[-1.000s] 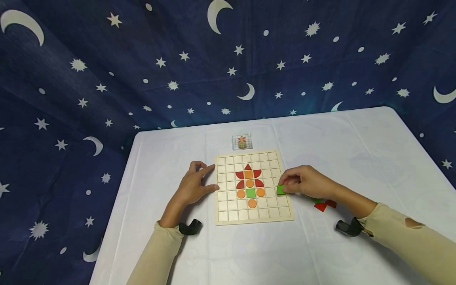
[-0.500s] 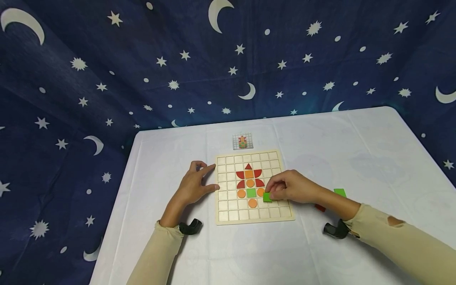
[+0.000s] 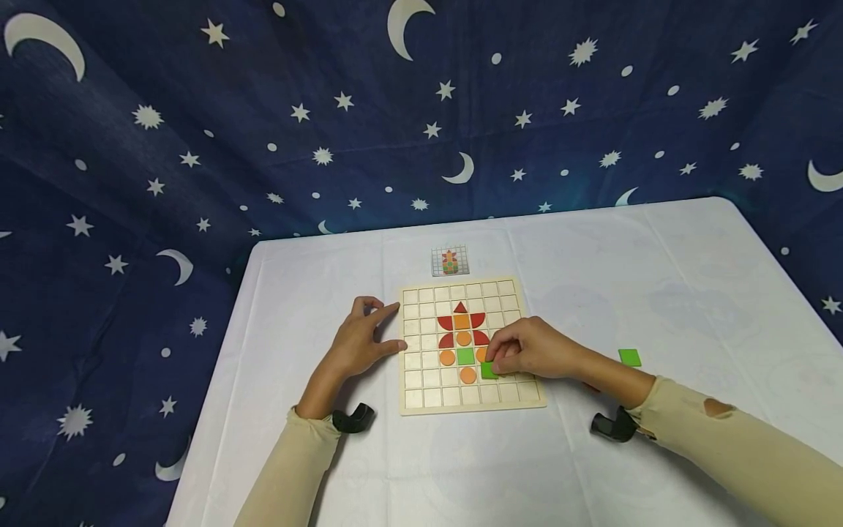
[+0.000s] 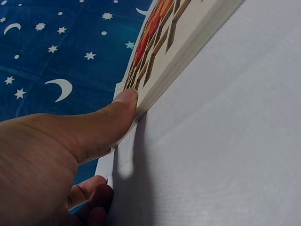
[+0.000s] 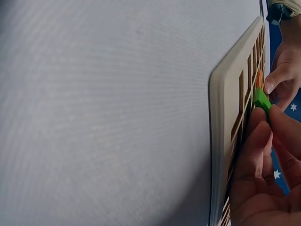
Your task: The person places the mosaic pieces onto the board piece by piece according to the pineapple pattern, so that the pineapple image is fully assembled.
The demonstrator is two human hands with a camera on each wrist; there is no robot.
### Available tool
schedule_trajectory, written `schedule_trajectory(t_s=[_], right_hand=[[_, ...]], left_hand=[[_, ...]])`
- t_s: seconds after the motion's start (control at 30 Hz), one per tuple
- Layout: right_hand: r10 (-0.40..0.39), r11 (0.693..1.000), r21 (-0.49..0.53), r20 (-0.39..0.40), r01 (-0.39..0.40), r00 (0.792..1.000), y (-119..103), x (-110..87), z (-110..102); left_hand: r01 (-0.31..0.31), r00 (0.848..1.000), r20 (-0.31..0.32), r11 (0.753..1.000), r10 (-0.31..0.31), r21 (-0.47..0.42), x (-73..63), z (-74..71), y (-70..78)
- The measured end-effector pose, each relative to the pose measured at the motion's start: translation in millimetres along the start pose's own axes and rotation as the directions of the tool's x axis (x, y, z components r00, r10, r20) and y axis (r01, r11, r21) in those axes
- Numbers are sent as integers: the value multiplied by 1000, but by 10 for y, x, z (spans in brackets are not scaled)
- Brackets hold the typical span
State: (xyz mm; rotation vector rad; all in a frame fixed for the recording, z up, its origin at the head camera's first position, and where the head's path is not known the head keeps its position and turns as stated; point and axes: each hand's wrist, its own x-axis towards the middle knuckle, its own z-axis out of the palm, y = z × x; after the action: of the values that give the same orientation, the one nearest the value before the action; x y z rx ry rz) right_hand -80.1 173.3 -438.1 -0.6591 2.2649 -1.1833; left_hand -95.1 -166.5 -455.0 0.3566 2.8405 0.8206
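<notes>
My right hand [image 3: 543,350] pinches a green square tile [image 3: 488,370] between thumb and fingertips, low over the gridded wooden board [image 3: 474,410]. In the right wrist view the tile [image 5: 261,100] is tilted above the grid. On the board lie a red triangle [image 3: 460,308], an orange square [image 3: 461,321], several red quarter-round pieces [image 3: 445,323], several orange discs [image 3: 467,375] and a green square [image 3: 465,356]. The right fingers partly cover one disc. My left hand [image 3: 356,344] touches the board's left edge with thumb and index finger; the left wrist view shows the thumb [image 4: 106,123] against that edge.
A small pattern card [image 3: 450,260] with a coloured figure lies behind the board. Another green square [image 3: 629,357] lies on the white-covered table [image 3: 474,476] at right. A red piece [image 3: 590,388] shows partly under my right forearm. A star-patterned cloth [image 3: 369,110] hangs behind.
My right hand has carried the green tile leftward from the board's right edge to beside the lowest orange disc. Its forearm now covers most of the loose red pieces. My left hand stays put.
</notes>
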Motion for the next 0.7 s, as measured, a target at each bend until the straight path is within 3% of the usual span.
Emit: schedule_trajectory(t_s=[0.7], right_hand=[[-97,990,-107,-25,94,995,-6,41,78]], left_hand=[[-3,1000,-3,1000,3,-16,-6,-28,28]])
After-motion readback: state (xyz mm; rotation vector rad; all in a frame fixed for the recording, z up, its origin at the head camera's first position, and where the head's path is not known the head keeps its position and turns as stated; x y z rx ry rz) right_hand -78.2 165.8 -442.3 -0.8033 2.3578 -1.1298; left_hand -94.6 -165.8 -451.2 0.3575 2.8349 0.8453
